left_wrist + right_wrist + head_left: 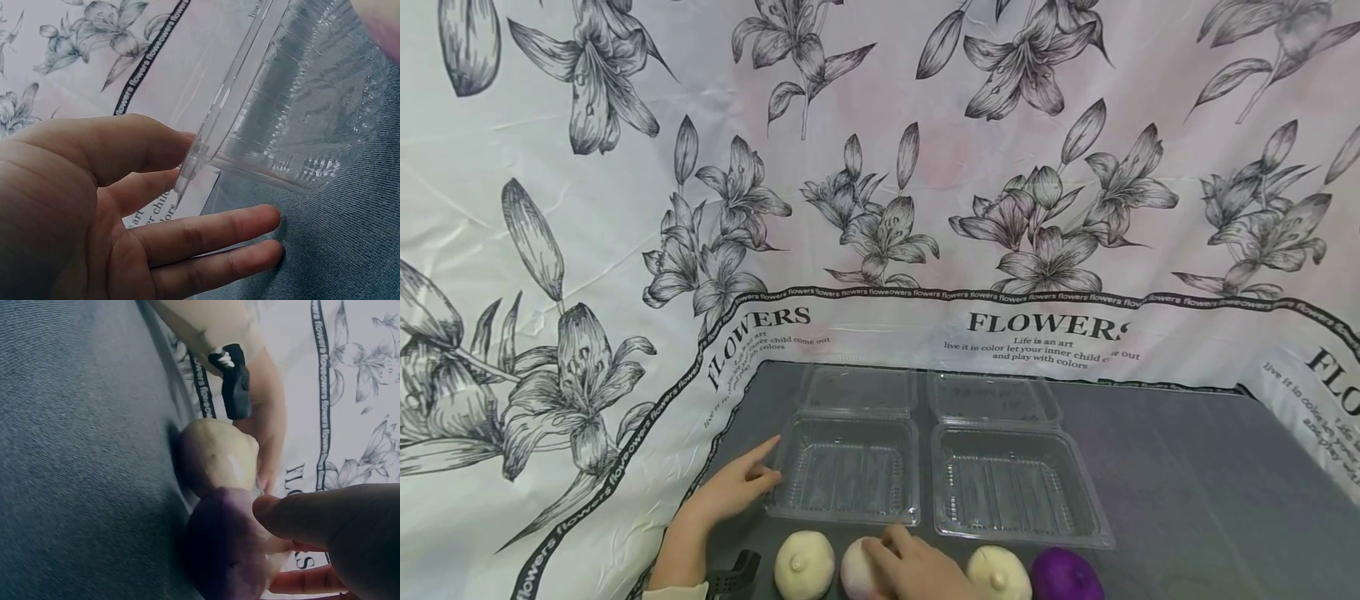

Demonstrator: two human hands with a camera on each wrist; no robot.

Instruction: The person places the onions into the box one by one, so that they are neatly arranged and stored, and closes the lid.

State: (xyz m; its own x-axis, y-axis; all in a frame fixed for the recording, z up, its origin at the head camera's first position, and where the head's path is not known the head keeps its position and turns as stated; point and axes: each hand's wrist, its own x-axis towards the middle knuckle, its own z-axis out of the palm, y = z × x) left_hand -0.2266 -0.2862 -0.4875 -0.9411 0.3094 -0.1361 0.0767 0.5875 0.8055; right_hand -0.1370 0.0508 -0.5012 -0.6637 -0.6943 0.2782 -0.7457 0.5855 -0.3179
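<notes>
In the head view two clear plastic containers with flipped-back lids stand side by side. At the left container (847, 479) my left hand (737, 483) pinches the rim between thumb and index finger, the other fingers (212, 234) extended apart from it. My right hand (921, 567) grips a round, turnip-like purple-and-cream vegetable (856, 571) from its right side, thumb (294, 515) on one side and fingers beyond. A cream turnip-like vegetable (805, 565) sits to its left. Right of that hand are another cream one (998, 573) and a deep purple one (1067, 575).
The right container (1018, 483) stands beside the left one on the grey cloth-covered table (1187, 467). A white curtain (880, 167) printed with flowers hangs behind and at the sides. My left wrist wears a black strap (737, 575).
</notes>
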